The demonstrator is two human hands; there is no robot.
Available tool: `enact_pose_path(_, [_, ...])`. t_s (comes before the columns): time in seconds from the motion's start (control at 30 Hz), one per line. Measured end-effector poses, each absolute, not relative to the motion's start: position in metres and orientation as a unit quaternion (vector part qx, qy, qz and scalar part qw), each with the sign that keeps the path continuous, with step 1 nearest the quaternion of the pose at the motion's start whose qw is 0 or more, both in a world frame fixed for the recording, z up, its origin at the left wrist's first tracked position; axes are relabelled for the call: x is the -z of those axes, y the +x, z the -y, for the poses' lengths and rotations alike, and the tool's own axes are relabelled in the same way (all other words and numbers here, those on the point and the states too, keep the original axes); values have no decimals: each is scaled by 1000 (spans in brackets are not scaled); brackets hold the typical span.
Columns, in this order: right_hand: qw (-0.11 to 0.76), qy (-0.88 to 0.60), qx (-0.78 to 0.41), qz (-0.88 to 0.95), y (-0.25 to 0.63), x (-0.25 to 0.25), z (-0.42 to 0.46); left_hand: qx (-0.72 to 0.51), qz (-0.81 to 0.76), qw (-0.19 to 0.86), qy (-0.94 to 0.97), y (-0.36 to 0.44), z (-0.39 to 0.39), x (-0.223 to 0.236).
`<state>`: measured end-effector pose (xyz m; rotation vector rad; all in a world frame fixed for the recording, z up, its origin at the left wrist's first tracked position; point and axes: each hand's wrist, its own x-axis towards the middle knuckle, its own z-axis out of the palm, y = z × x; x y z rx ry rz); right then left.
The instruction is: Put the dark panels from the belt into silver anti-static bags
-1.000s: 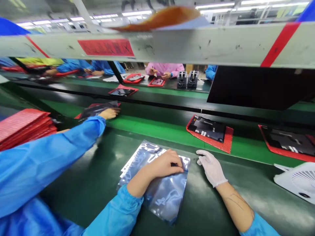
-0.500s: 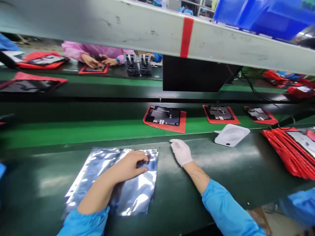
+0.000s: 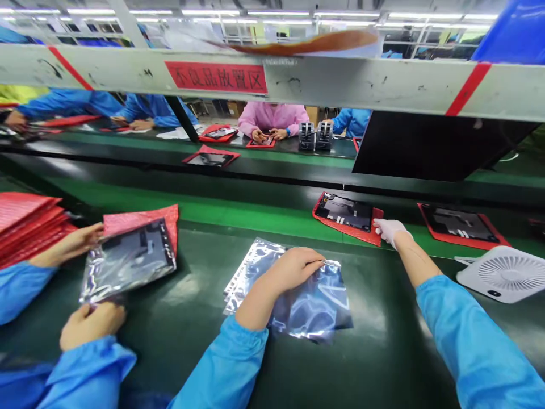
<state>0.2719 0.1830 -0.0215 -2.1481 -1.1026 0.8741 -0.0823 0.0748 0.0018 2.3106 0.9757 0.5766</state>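
My bare left hand (image 3: 296,271) rests over a stack of shiny silver anti-static bags (image 3: 315,315), thumb and fingers pinched at the top bag's upper edge. My right hand (image 3: 392,232), in a white glove, reaches to the green strip. Its fingers close on the right edge of a red bubble bag (image 3: 353,230). On that bag lies a flat black panel (image 3: 347,211) with white tabs and a thin cable. Part of the bag's edge is hidden by my fingertips.
At left, a co-worker's hands (image 3: 91,324) hold a clear-bagged panel (image 3: 131,255) near stacked red bubble bags (image 3: 29,230). Another panel (image 3: 460,221) lies right of my glove, by a white fan (image 3: 506,272). A shelf beam (image 3: 323,85) and black screen (image 3: 430,147) hang above.
My right hand has moved forward from the dark tabletop to the red bubble bag and closed on its edge. My left fingers have drawn together on the silver bag. The view has swung left.
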Motion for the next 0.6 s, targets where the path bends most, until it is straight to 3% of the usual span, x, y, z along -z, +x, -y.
enact_pose_path(0.37, [261, -815, -382, 350, 236, 15, -222, -145, -486, 244, 827, -52, -88, 38])
enact_pose_path(0.6, [331, -755, -317, 470, 212, 37, -229, -153, -432, 219, 861, -62, -74, 5])
